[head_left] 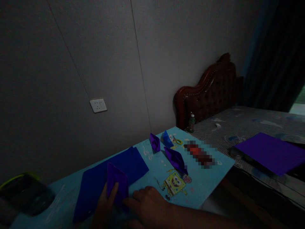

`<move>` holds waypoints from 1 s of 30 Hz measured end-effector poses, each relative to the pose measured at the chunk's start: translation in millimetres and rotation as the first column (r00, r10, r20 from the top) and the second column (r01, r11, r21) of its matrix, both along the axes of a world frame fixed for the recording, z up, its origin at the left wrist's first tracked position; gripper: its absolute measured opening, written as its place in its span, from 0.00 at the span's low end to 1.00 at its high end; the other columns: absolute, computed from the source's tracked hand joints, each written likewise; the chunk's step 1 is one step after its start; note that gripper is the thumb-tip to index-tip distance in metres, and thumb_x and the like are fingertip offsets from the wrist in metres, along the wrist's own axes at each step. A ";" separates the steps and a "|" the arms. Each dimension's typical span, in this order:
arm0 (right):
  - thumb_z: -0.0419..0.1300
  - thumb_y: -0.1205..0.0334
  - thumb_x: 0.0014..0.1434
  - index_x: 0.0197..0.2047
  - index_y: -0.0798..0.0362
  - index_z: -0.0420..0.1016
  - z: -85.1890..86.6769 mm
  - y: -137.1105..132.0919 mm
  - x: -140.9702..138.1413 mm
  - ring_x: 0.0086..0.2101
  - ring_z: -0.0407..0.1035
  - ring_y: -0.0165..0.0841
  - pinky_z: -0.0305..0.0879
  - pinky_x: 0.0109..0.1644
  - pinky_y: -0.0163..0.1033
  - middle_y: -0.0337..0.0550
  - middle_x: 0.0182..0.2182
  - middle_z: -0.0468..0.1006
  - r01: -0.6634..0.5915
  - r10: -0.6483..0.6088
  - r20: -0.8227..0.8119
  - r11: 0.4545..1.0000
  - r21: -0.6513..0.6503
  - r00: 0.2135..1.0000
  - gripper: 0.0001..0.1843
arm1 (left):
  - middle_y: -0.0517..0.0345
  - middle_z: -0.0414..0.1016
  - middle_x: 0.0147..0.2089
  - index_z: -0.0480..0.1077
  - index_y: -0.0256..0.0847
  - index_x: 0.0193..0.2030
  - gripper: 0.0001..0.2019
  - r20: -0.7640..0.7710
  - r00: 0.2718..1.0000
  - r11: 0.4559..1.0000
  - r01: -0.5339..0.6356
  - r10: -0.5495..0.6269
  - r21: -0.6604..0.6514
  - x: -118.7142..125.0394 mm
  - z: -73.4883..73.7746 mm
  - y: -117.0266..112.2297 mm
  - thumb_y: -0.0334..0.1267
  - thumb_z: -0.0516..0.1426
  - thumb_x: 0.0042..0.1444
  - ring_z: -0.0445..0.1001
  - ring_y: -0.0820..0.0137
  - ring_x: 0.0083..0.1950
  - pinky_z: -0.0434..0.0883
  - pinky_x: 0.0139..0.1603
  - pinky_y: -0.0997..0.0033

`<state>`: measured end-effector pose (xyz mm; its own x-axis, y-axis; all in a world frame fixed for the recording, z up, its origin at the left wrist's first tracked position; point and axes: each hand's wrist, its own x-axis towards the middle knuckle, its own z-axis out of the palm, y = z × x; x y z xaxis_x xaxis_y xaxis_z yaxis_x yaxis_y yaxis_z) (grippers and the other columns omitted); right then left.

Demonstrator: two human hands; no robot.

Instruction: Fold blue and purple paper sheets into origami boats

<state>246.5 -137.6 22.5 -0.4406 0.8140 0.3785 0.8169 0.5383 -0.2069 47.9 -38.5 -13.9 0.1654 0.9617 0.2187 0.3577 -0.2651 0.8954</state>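
A folded purple paper (118,183), pointed at the top like a paper boat being shaped, stands over the near edge of the table. My left hand (106,198) grips it from the left, with a finger lying across its front. At its lower right, the curled fingers of my right hand (145,203) touch the paper; what lies under them is hidden. Beneath and behind it lie dark blue sheets (95,183). Further right stand a small purple paper boat (155,143), a blue paper boat (167,139) and a longer purple paper boat (175,160).
The light blue table (152,175) bears cartoon prints and a blurred reddish patch (200,154). A dark container with a yellow-green rim (26,192) is at the left. A bottle (191,123) stands by the bed, where purple sheets (269,152) lie. A wall socket (98,105) is behind.
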 end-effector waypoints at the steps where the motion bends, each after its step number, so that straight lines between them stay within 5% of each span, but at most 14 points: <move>1: 0.56 0.36 0.58 0.49 0.51 0.71 -3.9 -4.8 -1.8 0.28 0.74 0.38 0.69 0.32 0.39 0.42 0.30 0.78 0.015 -0.016 0.055 1.000 0.018 0.998 0.29 | 0.48 0.79 0.51 0.76 0.45 0.43 0.23 -0.012 1.000 1.000 0.008 -0.008 -0.018 3.0 0.2 -2.0 0.55 0.63 0.42 0.70 0.45 0.60 0.72 0.55 0.51; 7: 0.60 0.55 0.60 0.36 0.53 0.72 -16.3 -21.4 6.6 0.26 0.74 0.35 0.65 0.27 0.37 0.42 0.28 0.79 0.143 -0.169 0.187 0.979 0.144 0.968 0.09 | 0.46 0.76 0.55 0.70 0.42 0.54 0.33 0.000 0.997 0.985 0.078 -0.079 -0.154 37.1 -1.0 -20.1 0.61 0.58 0.46 0.65 0.48 0.65 0.67 0.62 0.51; 12: 0.59 0.64 0.59 0.36 0.54 0.74 -13.4 -42.2 49.4 0.31 0.76 0.38 0.67 0.32 0.38 0.44 0.32 0.79 0.317 -0.320 0.139 0.947 0.047 0.937 0.03 | 0.38 0.71 0.60 0.46 0.34 0.70 0.47 0.046 0.992 0.974 0.122 -0.116 -0.192 41.7 -9.8 -37.9 0.60 0.56 0.52 0.74 0.54 0.57 0.75 0.52 0.59; 18: 0.54 0.66 0.63 0.40 0.54 0.75 -6.1 -62.1 97.9 0.36 0.76 0.37 0.66 0.38 0.37 0.48 0.37 0.80 0.533 -0.526 0.094 0.842 -0.079 0.845 0.08 | 0.47 0.78 0.53 0.77 0.42 0.45 0.23 -0.127 0.969 0.977 0.213 -0.211 0.005 31.9 0.3 -67.6 0.55 0.59 0.50 0.76 0.54 0.54 0.76 0.51 0.58; 25: 0.51 0.64 0.66 0.41 0.55 0.76 2.0 -67.1 106.1 0.37 0.78 0.40 0.66 0.35 0.37 0.52 0.39 0.80 0.648 -0.635 0.142 0.756 -0.090 0.760 0.12 | 0.48 0.79 0.48 0.79 0.45 0.42 0.13 -0.229 0.935 0.947 0.302 -0.271 0.109 44.2 24.8 -104.1 0.46 0.56 0.57 0.76 0.58 0.51 0.74 0.53 0.58; 30: 0.51 0.67 0.65 0.60 0.54 0.67 6.1 -76.6 93.4 0.35 0.78 0.42 0.67 0.33 0.38 0.55 0.39 0.82 0.751 -0.724 0.212 0.653 -0.098 0.657 0.20 | 0.49 0.78 0.47 0.76 0.44 0.45 0.12 -0.333 0.879 0.903 0.404 -0.340 0.145 61.4 36.8 -131.6 0.39 0.52 0.60 0.75 0.62 0.51 0.69 0.57 0.59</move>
<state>339.9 -214.2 28.6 0.2967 0.9350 0.1944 0.9547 -0.2862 -0.0809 109.4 -170.0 23.0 0.5893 0.7547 0.2885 0.4323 -0.5961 0.6766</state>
